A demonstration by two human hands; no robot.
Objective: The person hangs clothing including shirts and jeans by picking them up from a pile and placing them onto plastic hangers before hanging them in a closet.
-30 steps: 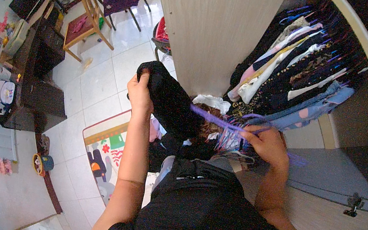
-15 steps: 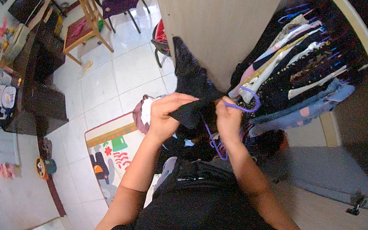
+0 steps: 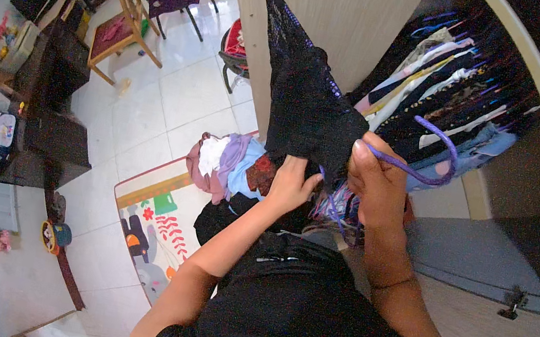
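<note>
Your right hand (image 3: 378,180) is pinching the purple hanger (image 3: 453,161) just below its hook, right at the edge of the black garment (image 3: 307,121). Your left hand (image 3: 292,187) is at the garment's near edge, but its fingertips vanish into the cloth, so I can't tell if you've really got a grip. The garment is up in front of the closet door (image 3: 341,8), hook poking out to the right. A second ago hanger and cloth were in separate hands; now they overlap, so I'd guess the hanger's partly inside. Half a second back your left fingers were out straight; now they're tucked in, further right. The clothes pile (image 3: 214,159) on the left shows more too.
</note>
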